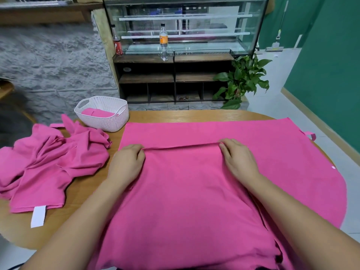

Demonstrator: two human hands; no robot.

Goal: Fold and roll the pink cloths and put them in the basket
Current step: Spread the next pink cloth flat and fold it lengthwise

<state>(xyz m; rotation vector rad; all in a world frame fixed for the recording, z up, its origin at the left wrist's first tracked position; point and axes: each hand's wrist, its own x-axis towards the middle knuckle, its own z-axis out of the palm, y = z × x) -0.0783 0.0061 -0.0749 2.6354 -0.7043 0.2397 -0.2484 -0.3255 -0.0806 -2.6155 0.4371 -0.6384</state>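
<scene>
Gripping the doubled-over edge of the cloth (214, 131) at its two ends, both hands are engaged: the left hand (126, 160) has its fingers curled onto the left end of the fold, and the right hand (238, 158) pinches the right end. The cloth lies spread on the table (175, 114), its near part folded up over the middle and its far part a single layer reaching the table's right edge, where a small loop (309, 135) sticks out. The basket (105, 115) stands at far left, just beside the cloth's far left corner, with one pink roll (97, 113) inside. A crumpled pile (50, 164) of pink cloths sits at left, a strip of bare table between it and the spread cloth. A white label (38, 216) hangs from the pile's near edge.
</scene>
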